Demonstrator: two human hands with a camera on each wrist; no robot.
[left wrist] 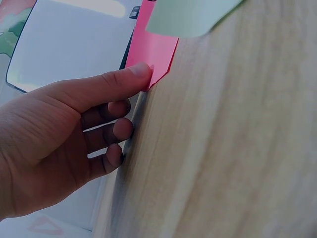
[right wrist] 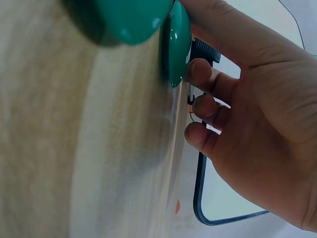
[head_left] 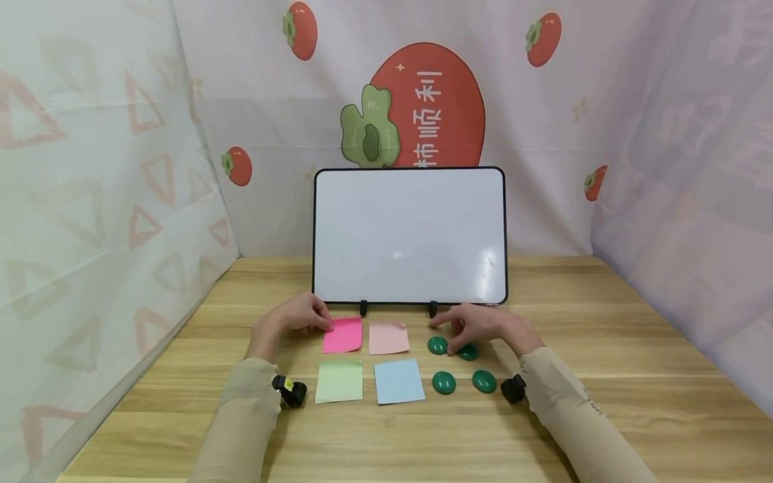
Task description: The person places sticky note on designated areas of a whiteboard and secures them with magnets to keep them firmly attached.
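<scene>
Before whiteboard (head_left: pixel 410 228), left hand (head_left: pixel 296 312) pinching bright-pink note (head_left: pixel 344 337), left edge; right hand (head_left: pixel 483 324) spread, straddling far-left green disc (head_left: pixel 437 345).

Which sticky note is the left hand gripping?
The bright pink note; the left hand grips its edge, while the pale pink note, green note and blue note lie untouched.

right hand (right wrist: pixel 267 119) beside green disc (right wrist: pixel 178 47); second disc (right wrist: pixel 133 17); tabletop (right wrist: pixel 44 148); whiteboard (right wrist: pixel 223 196) behind
</scene>
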